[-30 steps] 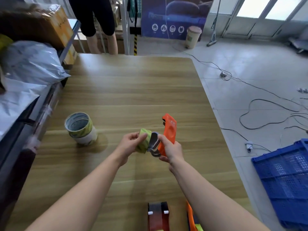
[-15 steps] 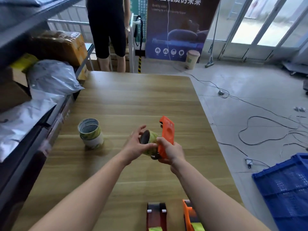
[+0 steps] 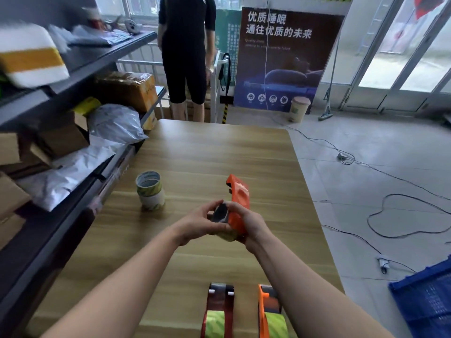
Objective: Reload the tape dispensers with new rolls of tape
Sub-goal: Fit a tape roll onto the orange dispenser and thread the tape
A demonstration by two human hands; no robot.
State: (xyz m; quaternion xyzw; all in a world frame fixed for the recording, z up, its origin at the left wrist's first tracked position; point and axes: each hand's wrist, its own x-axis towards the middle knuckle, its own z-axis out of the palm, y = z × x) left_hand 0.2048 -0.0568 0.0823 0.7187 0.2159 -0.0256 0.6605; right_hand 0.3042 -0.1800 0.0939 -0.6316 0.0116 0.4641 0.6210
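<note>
Above the middle of the wooden table (image 3: 195, 152), my right hand (image 3: 252, 224) grips an orange tape dispenser (image 3: 238, 201). My left hand (image 3: 197, 224) holds a green-patterned tape roll (image 3: 225, 234) against the dispenser's side, fingers curled round it; the roll's dark core (image 3: 219, 213) faces me. To the left, two tape rolls (image 3: 149, 190) stand stacked on the table. At the near edge lie a dark red dispenser (image 3: 219, 311) and another orange dispenser (image 3: 269, 313), each with a green roll in it.
A shelf rack (image 3: 80, 76) with cardboard boxes and plastic bags runs along the table's left side. A person in black (image 3: 186, 52) stands beyond the far end. Cables (image 3: 402, 215) trail over the floor on the right, beside a blue crate (image 3: 425, 301).
The camera tilted up, showing more of the room. My left hand brought the roll against the dispenser's side and turned it, so its dark core now faces me.
</note>
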